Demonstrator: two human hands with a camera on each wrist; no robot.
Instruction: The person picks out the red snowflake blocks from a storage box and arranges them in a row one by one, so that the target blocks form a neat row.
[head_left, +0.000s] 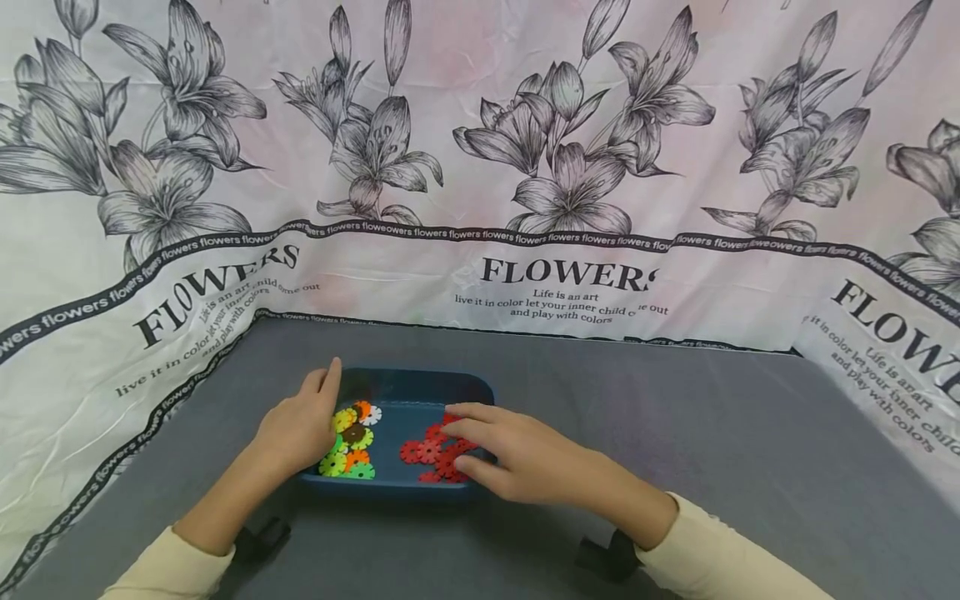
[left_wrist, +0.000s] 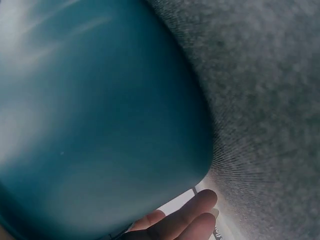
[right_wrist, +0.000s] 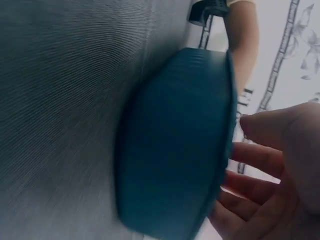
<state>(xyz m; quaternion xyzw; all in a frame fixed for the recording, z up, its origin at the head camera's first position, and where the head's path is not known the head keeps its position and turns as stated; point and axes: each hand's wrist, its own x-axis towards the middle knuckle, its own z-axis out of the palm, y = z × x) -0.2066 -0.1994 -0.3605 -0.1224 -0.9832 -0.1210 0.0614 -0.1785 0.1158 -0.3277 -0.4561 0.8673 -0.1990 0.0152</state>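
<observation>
A dark blue tray [head_left: 405,490] holds flower-shaped discs. Yellow, green, orange, brown and white ones [head_left: 354,437] lie at its left end, and red ones [head_left: 431,452] are heaped at its right end. My left hand [head_left: 296,425] grips the tray's left end; in the left wrist view its fingertips [left_wrist: 192,215] show past the edge of the tray [left_wrist: 100,125]. Over the right rim reaches my right hand [head_left: 517,454], fingers spread and loosely bent above the red discs. The right wrist view shows that hand [right_wrist: 265,185] beside the rim of the tray [right_wrist: 175,145]; contact with the discs cannot be told.
A grey cloth-covered surface [head_left: 675,442] lies under the tray and extends to both sides. Behind it hangs a white curtain [head_left: 420,275] with printed flowers and lettering. Dark straps [head_left: 611,557] sit at both wrists, below cream sleeves.
</observation>
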